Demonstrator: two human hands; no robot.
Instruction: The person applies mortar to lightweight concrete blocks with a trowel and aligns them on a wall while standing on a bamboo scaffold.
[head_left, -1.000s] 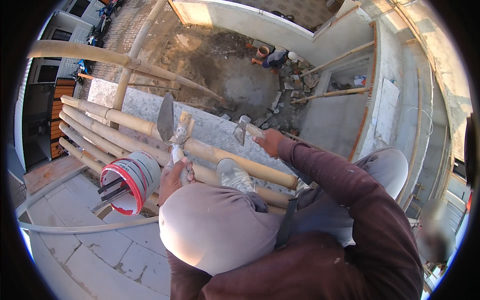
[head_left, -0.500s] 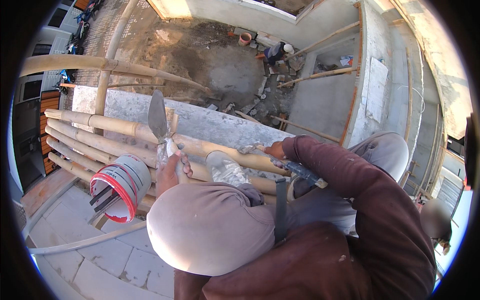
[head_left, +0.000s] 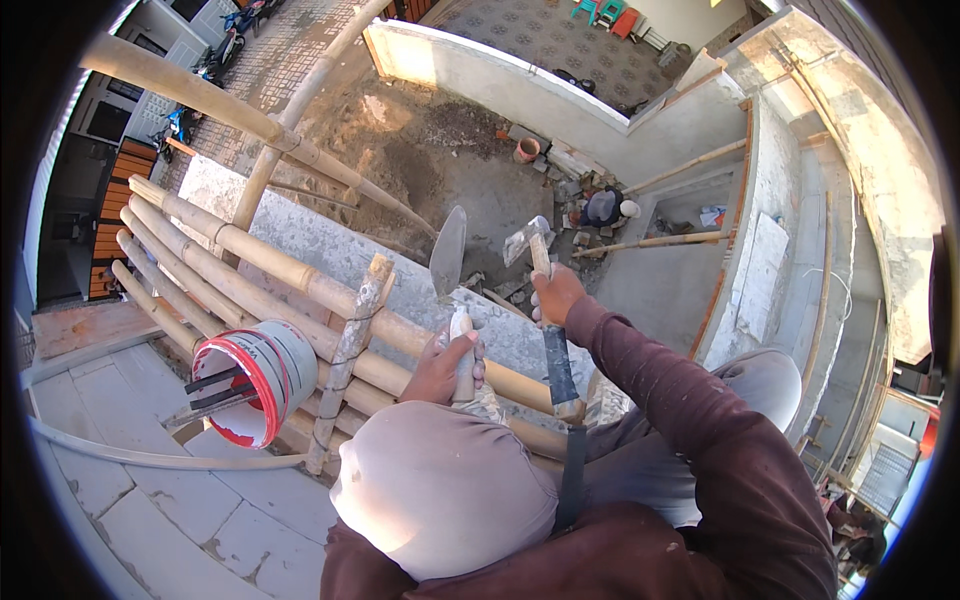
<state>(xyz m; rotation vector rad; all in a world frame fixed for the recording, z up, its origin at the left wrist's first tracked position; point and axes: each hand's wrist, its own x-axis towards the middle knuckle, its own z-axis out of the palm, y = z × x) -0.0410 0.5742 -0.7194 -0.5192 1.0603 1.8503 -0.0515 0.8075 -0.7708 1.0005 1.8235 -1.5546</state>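
Note:
My left hand [head_left: 446, 368] is closed around the pale handle of a pointed trowel [head_left: 449, 248], its blade standing up and away from me. To its right, my right hand [head_left: 558, 297] grips a hammer [head_left: 527, 238] high on the handle, close to the head. Dark tape wraps the lower part of that handle. Both tools are held apart from each other, above bamboo poles [head_left: 270, 248] lashed side by side. My grey-trousered knee [head_left: 440, 490] partly covers the poles below my left hand.
A white bucket [head_left: 288, 365] with a red rim lies tilted at the left, dark bars sticking out. Beyond the poles runs a grey concrete ledge [head_left: 290, 235]. On the ground far below, another person [head_left: 605, 207] crouches among rubble. A bamboo upright [head_left: 262, 190] stands at the left.
My left hand has moved right with the trowel. The hammer has swung more upright, its head now pointing away from me. The view has shifted, showing more of the lashed crosspiece and far wall.

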